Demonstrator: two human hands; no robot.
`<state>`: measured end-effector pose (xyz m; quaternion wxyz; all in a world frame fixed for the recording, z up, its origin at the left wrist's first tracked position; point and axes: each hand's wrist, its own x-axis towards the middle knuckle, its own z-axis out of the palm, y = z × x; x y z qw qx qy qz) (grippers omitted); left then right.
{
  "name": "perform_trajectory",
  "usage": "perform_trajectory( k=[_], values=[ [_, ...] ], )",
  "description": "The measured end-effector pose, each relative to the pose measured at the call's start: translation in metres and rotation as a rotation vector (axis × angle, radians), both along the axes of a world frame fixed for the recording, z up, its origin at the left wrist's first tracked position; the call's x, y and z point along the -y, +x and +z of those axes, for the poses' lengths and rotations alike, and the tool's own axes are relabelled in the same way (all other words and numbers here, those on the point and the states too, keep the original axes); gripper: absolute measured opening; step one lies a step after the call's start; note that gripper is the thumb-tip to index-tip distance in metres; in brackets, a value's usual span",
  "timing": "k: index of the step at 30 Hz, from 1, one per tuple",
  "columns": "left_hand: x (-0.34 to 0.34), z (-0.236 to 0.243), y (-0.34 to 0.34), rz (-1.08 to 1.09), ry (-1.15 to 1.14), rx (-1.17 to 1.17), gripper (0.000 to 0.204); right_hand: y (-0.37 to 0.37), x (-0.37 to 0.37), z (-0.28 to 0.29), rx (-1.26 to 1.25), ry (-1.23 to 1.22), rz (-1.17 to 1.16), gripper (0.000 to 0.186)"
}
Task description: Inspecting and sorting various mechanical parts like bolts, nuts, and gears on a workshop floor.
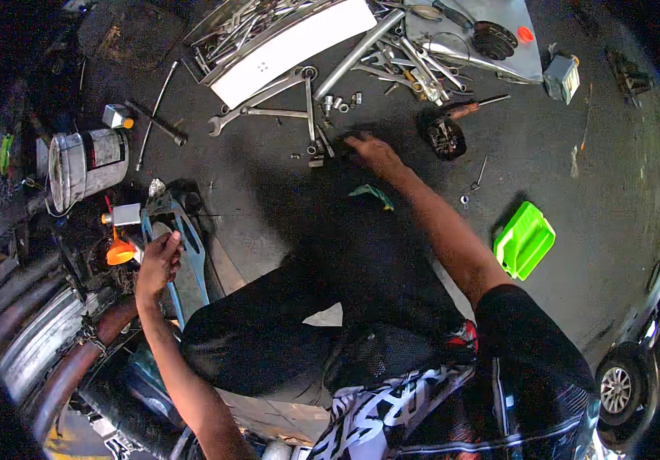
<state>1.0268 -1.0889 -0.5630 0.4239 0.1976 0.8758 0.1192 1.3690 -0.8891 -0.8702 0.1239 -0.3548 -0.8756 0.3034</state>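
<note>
Left hand [160, 264] curled at a blue frame [194, 245], perhaps for steadiness, its exact grip impossible to tell, a person extends the right hand [376, 157] beside loose sockets [316, 162]; whether those fingers grasp anything is unclear. Farther out, wrenches [276, 113] lie apart, likely for easy picking, before a tool-filled tray [293, 52].

No text is showing legibly, the dark label [106, 149] on the white bucket [69, 170] toward ten o'clock looking too blurred.
</note>
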Motion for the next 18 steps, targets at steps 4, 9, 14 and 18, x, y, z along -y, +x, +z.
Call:
perform_trajectory(
  k=[4, 9, 14, 18],
  values=[
    [0.001, 0.002, -0.001, -0.004, 0.009, 0.015, 0.035, -0.02, -0.014, -0.015, 0.191, 0.016, 0.084, 0.029],
    [0.004, 0.001, -0.001, -0.073, 0.002, -0.024, 0.036, 0.008, -0.031, 0.0, -0.039, -0.237, -0.071, 0.021],
    [-0.001, 0.001, 0.0, -0.037, -0.004, -0.021, 0.037, 0.017, -0.028, -0.001, -0.071, -0.267, -0.199, 0.021],
    [-0.002, 0.001, 0.0, -0.035, 0.003, -0.005, 0.037, 0.013, -0.013, -0.011, -0.097, -0.19, -0.166, 0.025]
  ],
)
